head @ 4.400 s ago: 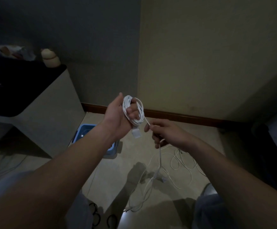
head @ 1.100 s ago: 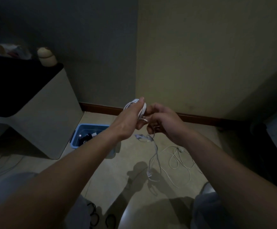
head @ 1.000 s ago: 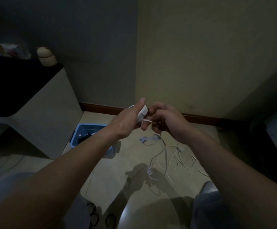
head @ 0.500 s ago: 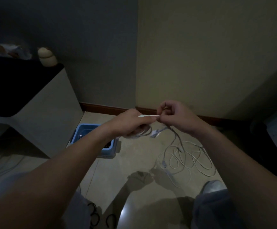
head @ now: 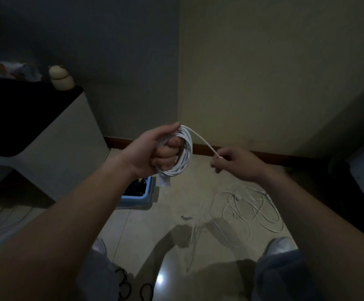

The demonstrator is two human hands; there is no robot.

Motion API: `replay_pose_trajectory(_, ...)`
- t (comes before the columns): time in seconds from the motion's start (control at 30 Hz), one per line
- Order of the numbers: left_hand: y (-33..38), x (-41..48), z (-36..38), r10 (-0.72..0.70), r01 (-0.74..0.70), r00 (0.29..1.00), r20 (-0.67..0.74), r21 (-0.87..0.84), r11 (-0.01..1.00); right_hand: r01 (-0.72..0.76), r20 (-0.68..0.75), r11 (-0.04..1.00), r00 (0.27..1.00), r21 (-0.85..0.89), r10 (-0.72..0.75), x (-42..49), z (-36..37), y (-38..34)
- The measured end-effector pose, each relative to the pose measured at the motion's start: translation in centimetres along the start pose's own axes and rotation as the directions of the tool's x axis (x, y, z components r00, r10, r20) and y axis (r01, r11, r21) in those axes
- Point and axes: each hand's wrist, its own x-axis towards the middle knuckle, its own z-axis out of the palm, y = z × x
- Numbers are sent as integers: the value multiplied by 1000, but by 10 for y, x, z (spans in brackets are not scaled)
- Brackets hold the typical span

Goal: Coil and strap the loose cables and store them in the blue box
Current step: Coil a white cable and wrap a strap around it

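Change: the hands, together half a second ago, are now apart; the right hand (head: 236, 165) has drawn off to the right, pulling a tail (head: 205, 142) taut from the top of the coil.
Left hand (head: 152, 152): raised at centre, fingers curled through the white coil (head: 184, 158), thumb over its top; a white tab (head: 164, 181) hangs beneath.
Right hand: thumb and forefinger pinch the tail's end, other fingers curled.
Blue box (head: 134, 202): on the floor (head: 133, 231) under the left wrist, dark cables inside.
Loose cable (head: 250, 210): white, sprawled on the floor below the right hand.
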Motion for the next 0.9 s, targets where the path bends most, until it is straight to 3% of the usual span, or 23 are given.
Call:
replay_pose_trajectory(0.23, -4, 4, 1, 20, -25, 997, -68, -67, 997, 6, 46, 958, 999, 285, -20, 2, 13, -13)
replay_pose_trajectory(0.4, -2, 4, -3, 69, -88, 993, -91, -228, 970, -64, -21, 765, 995, 641, 101, 3, 24, -28)
replay_pose_trajectory(0.47, -1, 4, -5, 94, -120, 990, -109, -262, 958, -94, -16, 707, 989, 701, 147, 3, 28, -32)
replay_pose_trajectory(0.7, -8, 10, -4, 168, -312, 932, -322, -474, 823, -154, 132, 843, 986, 515, 100, -10, 53, -46)
replay_pose_trajectory(0.9, -13, 18, -1, 199, -401, 855, -479, -368, 839, -41, 61, 968, 998, 248, 27, -14, 59, -62)
